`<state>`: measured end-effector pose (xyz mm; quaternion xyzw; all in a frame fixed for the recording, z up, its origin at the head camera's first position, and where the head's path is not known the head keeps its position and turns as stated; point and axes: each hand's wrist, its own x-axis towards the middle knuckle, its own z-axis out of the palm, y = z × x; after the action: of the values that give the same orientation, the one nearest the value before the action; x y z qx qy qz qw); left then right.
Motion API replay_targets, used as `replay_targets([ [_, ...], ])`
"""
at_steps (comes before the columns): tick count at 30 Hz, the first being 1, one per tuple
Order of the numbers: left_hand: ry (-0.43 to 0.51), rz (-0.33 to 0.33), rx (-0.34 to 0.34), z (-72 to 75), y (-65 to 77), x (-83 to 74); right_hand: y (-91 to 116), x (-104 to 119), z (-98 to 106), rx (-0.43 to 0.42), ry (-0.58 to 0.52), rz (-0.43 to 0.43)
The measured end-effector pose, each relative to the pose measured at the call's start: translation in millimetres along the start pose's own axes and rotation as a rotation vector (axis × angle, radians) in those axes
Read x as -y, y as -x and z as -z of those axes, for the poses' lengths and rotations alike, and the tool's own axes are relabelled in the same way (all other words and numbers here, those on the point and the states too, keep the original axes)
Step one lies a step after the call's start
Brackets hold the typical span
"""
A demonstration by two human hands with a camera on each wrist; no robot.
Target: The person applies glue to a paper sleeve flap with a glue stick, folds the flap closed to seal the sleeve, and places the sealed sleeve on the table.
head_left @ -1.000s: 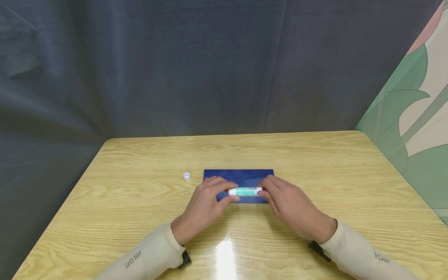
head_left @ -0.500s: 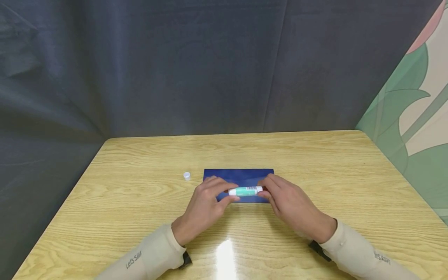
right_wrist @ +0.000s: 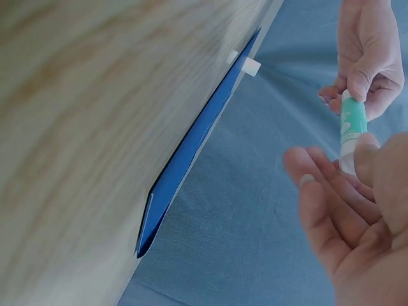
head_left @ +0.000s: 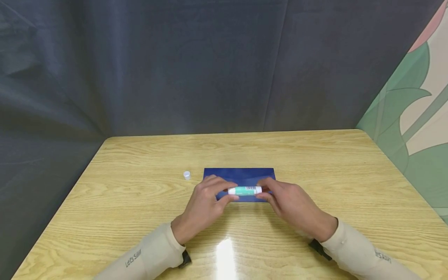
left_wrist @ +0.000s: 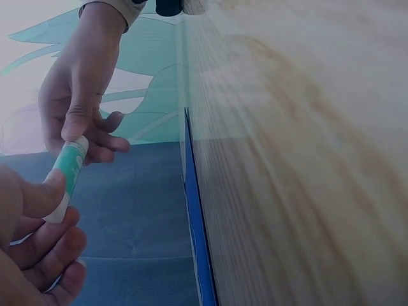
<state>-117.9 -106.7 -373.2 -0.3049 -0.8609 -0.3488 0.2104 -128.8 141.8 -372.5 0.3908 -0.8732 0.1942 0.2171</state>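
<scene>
Between my two hands a small glue stick (head_left: 245, 190), white with a green label, lies level above a dark blue envelope (head_left: 239, 172). My left hand (head_left: 204, 202) pinches its left end with thumb and fingers. At the other end, the thumb and fingers of my right hand (head_left: 294, 200) hold the tube. Both wrist views show the glue stick (left_wrist: 71, 164) raised off the tabletop, spanning from one hand to the other. A white cap (head_left: 187, 175) stands on the table, left of the envelope. The hands hide part of the envelope.
A wood-grain table (head_left: 140, 202) lies under everything. Behind it and to the left hangs a dark curtain (head_left: 196, 70). A green and pink patterned panel (head_left: 416, 128) borders the right side.
The fingers of my right hand have shifted slightly at the end of the glue stick, with thumb and index a little further apart. My left hand holds nearly the same place.
</scene>
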Motion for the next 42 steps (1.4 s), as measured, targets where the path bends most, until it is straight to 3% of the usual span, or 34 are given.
replay_targets([
  [8,-0.005,-0.001,0.014,0.5,-0.3,0.1,-0.5,-1.9,0.2,-0.056,-0.062,0.084],
  [15,0.007,-0.013,0.025,0.2,-0.6,0.3,-2.2,0.0,2.4,-0.116,-0.038,0.130],
  [28,0.003,0.020,0.070,0.0,-0.6,-0.9,-3.1,0.6,3.1,-0.139,-0.008,0.132],
  [42,0.021,0.012,0.090,-1.4,-0.8,-0.5,-4.2,0.6,4.9,-0.118,0.005,0.113],
])
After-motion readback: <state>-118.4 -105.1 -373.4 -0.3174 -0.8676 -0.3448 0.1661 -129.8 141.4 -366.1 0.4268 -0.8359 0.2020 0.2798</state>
